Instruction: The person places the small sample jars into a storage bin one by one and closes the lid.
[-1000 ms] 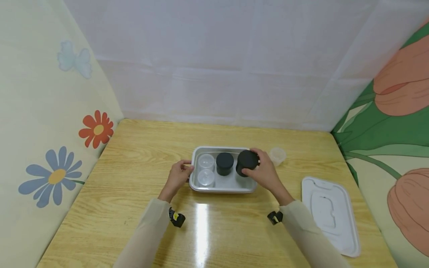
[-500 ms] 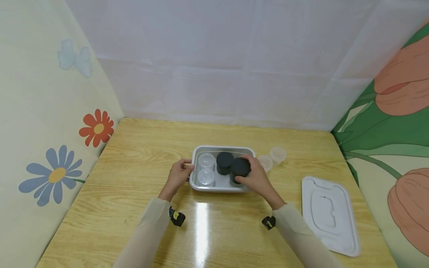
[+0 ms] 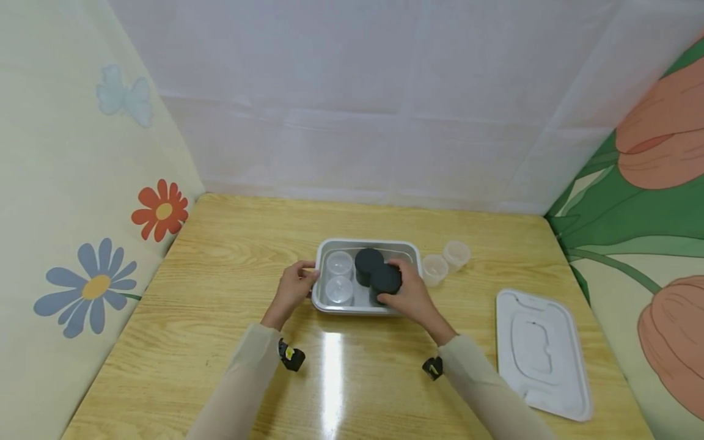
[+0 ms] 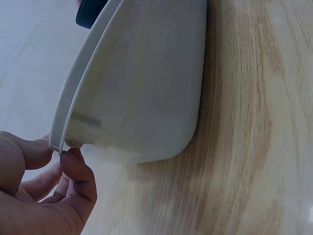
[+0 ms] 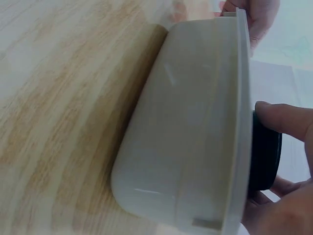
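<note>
A white rectangular tub (image 3: 363, 310) stands on the table. My left hand (image 3: 293, 288) pinches its left rim between thumb and fingers, as the left wrist view shows up close. In my right hand (image 3: 414, 295) is a black round jar (image 3: 386, 278), held by its sides inside the tub, its top showing above the rim in the right wrist view. A second black jar (image 3: 369, 261) stands just behind and left of it. Two clear plastic cups fill the tub's left end, a rear cup (image 3: 339, 264) and a front cup (image 3: 338, 290).
Right of the tub, two translucent cups stand side by side, a nearer cup (image 3: 435, 269) and a farther cup (image 3: 456, 254). A white lid (image 3: 541, 354) lies flat at the table's right. A white sheet (image 3: 352, 110) hangs behind the wooden table (image 3: 220, 256).
My right hand has moved left with the black jar, bringing it down and close to the other jar. The nearer translucent cup has come into sight. My left hand stays put.
</note>
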Available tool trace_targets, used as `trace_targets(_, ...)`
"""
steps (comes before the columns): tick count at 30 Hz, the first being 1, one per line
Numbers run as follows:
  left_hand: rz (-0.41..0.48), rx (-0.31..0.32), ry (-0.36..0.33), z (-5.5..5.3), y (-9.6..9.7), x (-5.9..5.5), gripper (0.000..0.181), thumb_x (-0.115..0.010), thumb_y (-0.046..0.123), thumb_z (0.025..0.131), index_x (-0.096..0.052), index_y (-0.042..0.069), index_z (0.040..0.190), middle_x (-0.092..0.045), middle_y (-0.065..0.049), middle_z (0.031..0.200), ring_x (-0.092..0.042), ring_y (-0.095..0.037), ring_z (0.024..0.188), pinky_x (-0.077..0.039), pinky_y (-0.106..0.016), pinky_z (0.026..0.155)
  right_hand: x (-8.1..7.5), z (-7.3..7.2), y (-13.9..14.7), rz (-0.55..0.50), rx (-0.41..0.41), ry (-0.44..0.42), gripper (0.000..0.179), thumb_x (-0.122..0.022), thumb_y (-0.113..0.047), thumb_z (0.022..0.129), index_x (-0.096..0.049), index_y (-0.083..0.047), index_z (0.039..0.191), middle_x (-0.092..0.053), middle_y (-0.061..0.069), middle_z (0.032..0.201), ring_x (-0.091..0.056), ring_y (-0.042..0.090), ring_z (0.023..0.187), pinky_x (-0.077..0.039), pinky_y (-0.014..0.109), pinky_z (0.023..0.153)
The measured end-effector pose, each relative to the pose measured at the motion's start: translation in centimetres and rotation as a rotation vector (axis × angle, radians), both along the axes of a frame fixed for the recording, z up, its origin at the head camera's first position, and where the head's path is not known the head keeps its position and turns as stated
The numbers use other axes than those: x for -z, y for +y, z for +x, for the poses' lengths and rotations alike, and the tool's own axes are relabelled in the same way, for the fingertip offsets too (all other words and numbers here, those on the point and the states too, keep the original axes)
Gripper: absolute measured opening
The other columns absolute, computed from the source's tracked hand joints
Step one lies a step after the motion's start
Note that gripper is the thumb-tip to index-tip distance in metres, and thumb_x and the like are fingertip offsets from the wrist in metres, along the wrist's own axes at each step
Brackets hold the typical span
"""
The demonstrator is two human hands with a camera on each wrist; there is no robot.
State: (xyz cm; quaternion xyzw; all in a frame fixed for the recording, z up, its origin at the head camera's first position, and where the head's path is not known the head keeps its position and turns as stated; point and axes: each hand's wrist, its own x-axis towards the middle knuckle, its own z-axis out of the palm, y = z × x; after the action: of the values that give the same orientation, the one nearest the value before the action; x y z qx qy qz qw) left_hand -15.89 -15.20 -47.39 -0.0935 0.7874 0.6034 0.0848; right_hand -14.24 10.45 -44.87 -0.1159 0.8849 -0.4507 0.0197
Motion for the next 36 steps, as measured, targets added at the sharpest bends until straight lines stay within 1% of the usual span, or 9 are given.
trace_targets(6, -0.001, -0.005, -0.008, 0.0, 0.0, -0.1, 0.03, -0.054, 0.005, 0.096, -0.054, -0.008, 0.122, -0.061, -0.016, 0.088, -0.057, -0.008, 0.06, -0.055, -0.022, 0.054, 0.5, 0.0, -0.5, -0.015, -0.004, -0.009, 0.07, -0.082, -0.003, 0.068, -0.048, 0.006, 0.129, -0.051, 0.025, 0.129, -0.048, 0.04, 0.12, -0.04, 0.053, 0.102)
trace_targets(14, 0.001, -0.008, -0.004, -0.1, 0.1, 0.1, 0.03, -0.054, 0.005, 0.095, -0.054, -0.008, 0.122, -0.061, -0.016, 0.087, -0.057, -0.008, 0.06, -0.054, -0.021, 0.053, 0.9, 0.1, -1.1, 0.048, -0.016, 0.017, 0.07, -0.084, -0.009, 0.068, -0.05, 0.002, 0.128, -0.052, 0.024, 0.129, -0.049, 0.04, 0.12, -0.042, 0.053, 0.101)
trace_targets(20, 0.001, -0.007, -0.002, 0.0, 0.1, 0.1, 0.029, -0.054, 0.004, 0.095, -0.054, -0.008, 0.122, -0.061, -0.016, 0.087, -0.057, -0.008, 0.059, -0.054, -0.022, 0.053, 0.9, 0.2, -1.5, 0.031, -0.037, -0.008, 0.071, -0.084, -0.012, 0.068, -0.049, 0.002, 0.129, -0.051, 0.025, 0.131, -0.049, 0.039, 0.121, -0.042, 0.052, 0.101)
trace_targets(26, -0.012, -0.005, -0.005, 0.0, 0.1, 0.0, 0.03, -0.055, 0.005, 0.095, -0.055, -0.008, 0.122, -0.063, -0.019, 0.091, -0.057, -0.008, 0.06, -0.054, -0.021, 0.053, 0.9, 0.4, -1.8, 0.054, -0.055, -0.066, 0.071, -0.082, -0.016, 0.073, -0.047, 0.001, 0.132, -0.05, 0.024, 0.131, -0.05, 0.038, 0.119, -0.044, 0.052, 0.099)
trace_targets(29, -0.01, -0.01, -0.003, 0.1, 0.1, -0.1, 0.03, -0.055, 0.005, 0.095, -0.055, -0.008, 0.122, -0.062, -0.019, 0.09, -0.057, -0.008, 0.06, -0.054, -0.021, 0.054, 0.9, 0.3, -1.9, 0.067, -0.059, -0.086, 0.071, -0.081, -0.018, 0.074, -0.046, 0.0, 0.133, -0.049, 0.023, 0.131, -0.051, 0.037, 0.118, -0.045, 0.051, 0.098)
trace_targets(33, -0.003, -0.01, 0.008, 0.1, 0.1, 0.0, 0.03, -0.055, 0.005, 0.095, -0.055, -0.009, 0.121, -0.062, -0.018, 0.088, -0.057, -0.007, 0.06, -0.054, -0.022, 0.053, 0.8, 0.3, -2.0, 0.072, -0.071, -0.095, 0.07, -0.08, -0.019, 0.075, -0.046, 0.0, 0.133, -0.049, 0.023, 0.132, -0.051, 0.038, 0.117, -0.045, 0.052, 0.098)
trace_targets(36, -0.001, -0.015, 0.004, 0.1, 0.2, 0.0, 0.03, -0.055, 0.006, 0.095, -0.055, -0.008, 0.122, -0.062, -0.017, 0.088, -0.057, -0.008, 0.058, -0.054, -0.022, 0.053, 0.8, 0.4, -2.0, 0.071, -0.083, -0.09, 0.067, -0.08, -0.018, 0.075, -0.049, 0.0, 0.131, -0.05, 0.023, 0.129, -0.052, 0.037, 0.115, -0.045, 0.051, 0.097)
